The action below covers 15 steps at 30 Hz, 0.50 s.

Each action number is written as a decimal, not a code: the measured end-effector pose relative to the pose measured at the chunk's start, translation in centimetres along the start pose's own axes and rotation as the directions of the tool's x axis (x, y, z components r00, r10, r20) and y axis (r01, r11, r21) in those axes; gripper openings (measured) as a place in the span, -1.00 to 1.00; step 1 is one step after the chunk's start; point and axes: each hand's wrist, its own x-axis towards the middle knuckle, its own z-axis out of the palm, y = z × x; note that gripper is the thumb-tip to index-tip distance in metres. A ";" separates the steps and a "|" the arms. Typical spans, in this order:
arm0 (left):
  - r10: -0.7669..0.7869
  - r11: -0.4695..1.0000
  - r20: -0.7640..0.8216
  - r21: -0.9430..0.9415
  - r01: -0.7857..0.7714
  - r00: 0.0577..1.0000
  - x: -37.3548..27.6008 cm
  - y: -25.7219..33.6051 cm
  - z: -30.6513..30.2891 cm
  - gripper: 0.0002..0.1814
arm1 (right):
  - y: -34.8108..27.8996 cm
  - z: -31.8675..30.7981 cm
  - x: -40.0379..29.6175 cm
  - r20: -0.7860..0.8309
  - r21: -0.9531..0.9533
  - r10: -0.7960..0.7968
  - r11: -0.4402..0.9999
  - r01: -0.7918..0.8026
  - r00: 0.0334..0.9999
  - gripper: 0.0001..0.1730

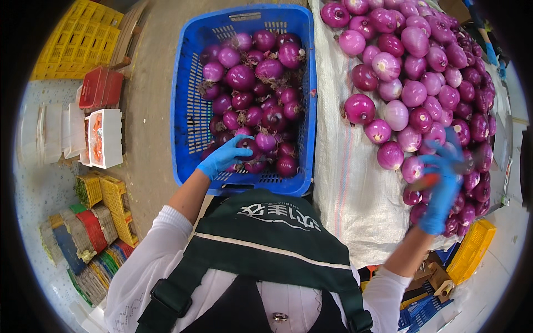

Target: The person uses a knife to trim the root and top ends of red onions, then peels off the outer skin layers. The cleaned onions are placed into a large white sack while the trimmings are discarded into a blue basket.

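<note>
My left hand (225, 156), in a blue glove, is at the near end of a blue plastic crate (179, 125). Its fingers and thumb close around a dark red onion (248, 146). Many more red onions (240, 78) with dry roots and skins fill the crate. To the right, my gloved right hand (444, 183) is blurred above a large pile of red onions (414, 93). It grips a small tool (429, 182) with an orange-red part; a dark part shows on the far side, possibly a knife. The pile's onions look smooth and shiny.
White woven sacking (333, 200) lies beneath the pile. Yellow crates (75, 41), a red crate (101, 87) and a white foam box (109, 137) stand to the left. At the far right, another person's gloved hand (491, 54) shows. A yellow crate (470, 252) is low at right.
</note>
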 end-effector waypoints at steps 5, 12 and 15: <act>0.112 0.993 0.161 -0.057 -0.104 0.981 -5.0 6.2 3.9 -0.30 | 3.5 17.7 -7.9 0.630 -0.329 -0.257 0.766 0.551 0.733 -0.24; 0.342 0.912 0.108 0.202 -0.358 0.933 -8.1 7.9 6.2 -0.27 | -0.3 23.3 -10.2 0.776 -0.394 -0.281 0.483 0.782 0.564 -0.21; 0.358 0.880 0.083 0.304 -0.366 0.930 -9.9 8.6 6.5 -0.30 | -0.7 23.8 -10.5 0.778 -0.432 -0.286 0.404 0.806 0.560 -0.27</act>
